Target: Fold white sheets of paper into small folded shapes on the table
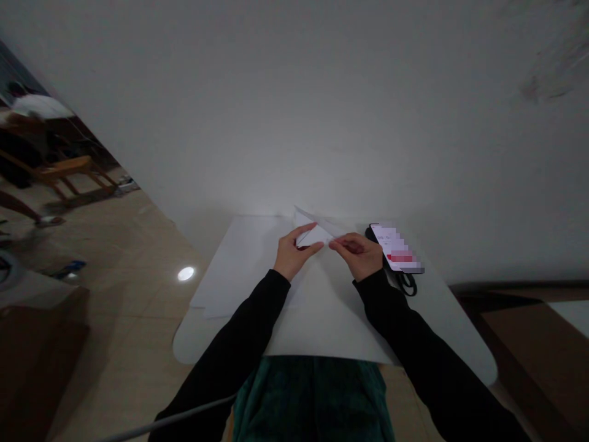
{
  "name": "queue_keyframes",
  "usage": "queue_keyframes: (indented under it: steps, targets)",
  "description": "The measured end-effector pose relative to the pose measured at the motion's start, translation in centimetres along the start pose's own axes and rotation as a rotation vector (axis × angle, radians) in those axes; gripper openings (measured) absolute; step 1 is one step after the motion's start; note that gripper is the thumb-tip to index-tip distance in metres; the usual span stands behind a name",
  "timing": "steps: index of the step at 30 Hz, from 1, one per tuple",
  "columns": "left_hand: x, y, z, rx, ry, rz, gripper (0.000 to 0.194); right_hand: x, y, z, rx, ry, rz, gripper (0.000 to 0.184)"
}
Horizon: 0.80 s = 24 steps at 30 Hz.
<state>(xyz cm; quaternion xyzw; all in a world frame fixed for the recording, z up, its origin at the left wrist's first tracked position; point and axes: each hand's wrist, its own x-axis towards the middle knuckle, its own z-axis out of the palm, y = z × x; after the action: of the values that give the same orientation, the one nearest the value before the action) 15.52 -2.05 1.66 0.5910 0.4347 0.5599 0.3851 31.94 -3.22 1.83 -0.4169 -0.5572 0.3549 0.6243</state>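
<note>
Head view shows a folded white paper [315, 236] towards twelve o'clock on the bench [331, 325]. The left hand [291, 254] spans it between thumb and forefinger, probably to steady it; the right hand [364, 254] pinches its four-o'clock corner with fingertips together, seemingly for finer control. Loose sheets [242, 261] lie at nine o'clock, a phone [391, 245] at three, perhaps for easy reach.

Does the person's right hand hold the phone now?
No, the right hand pinches the edge of the folded paper, while the phone lies to that hand's right.
</note>
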Motion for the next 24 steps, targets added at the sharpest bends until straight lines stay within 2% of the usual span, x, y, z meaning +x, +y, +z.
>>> queue_keyframes:
  steps: [6,16,21,24]
  targets:
    - [-0.2,-0.6,0.6,-0.099,0.015,-0.051,0.06,-0.1,0.0,0.5,0.164,0.091,0.04,0.042]
    - [-0.7,-1.0,1.2,0.095,0.127,0.039,0.053,-0.2,1.8,0.8,0.153,0.105,0.145,0.041]
    - [-0.6,-1.2,1.3,0.119,0.148,0.046,0.045,-0.4,1.9,1.1,0.241,-0.08,0.225,0.042]
    - [-0.4,-1.4,1.3,0.068,0.176,0.026,0.058,-0.3,1.4,1.1,0.254,-0.176,0.229,0.042]
